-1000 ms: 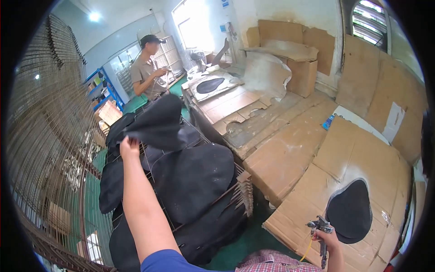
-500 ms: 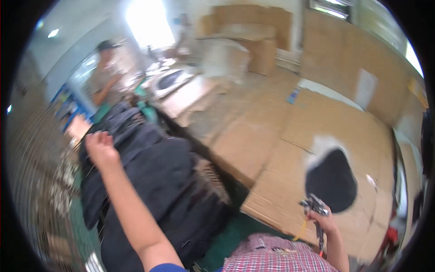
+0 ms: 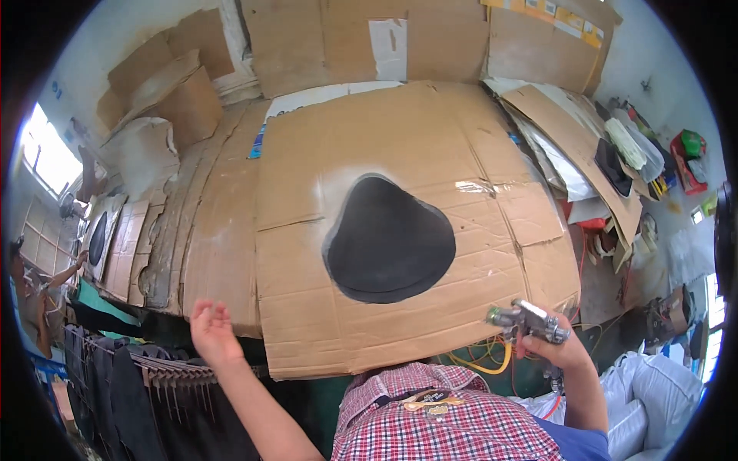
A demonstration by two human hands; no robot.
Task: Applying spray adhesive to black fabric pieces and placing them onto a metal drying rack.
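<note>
My right hand [image 3: 565,352] is closed around a metal spray gun [image 3: 532,321], its nozzle pointing left. A yellow hose [image 3: 501,365] and an orange-red one run near the gun. Ahead of me a rounded, roughly triangular black piece [image 3: 388,242] lies flat on a cardboard sheet [image 3: 315,326]. Pale overspray marks the cardboard along its upper left side. My left hand [image 3: 215,332] is raised by the sheet's left front edge, fingers loosely bent and apart, with nothing in them.
Dark pieces hang on a rack [image 3: 173,365] at the lower left. Far left, a co-worker [image 3: 34,300] reaches toward another black piece [image 3: 98,238]. Cardboard panels [image 3: 319,50] stand behind the table. White sacks [image 3: 642,403] fill the lower right, below loose cardboard and plastic [image 3: 573,131].
The view has swung right, bringing the black piece to the middle. My left hand has come away from the dark hanging pieces to the cardboard's edge. The spray gun stays in my right hand.
</note>
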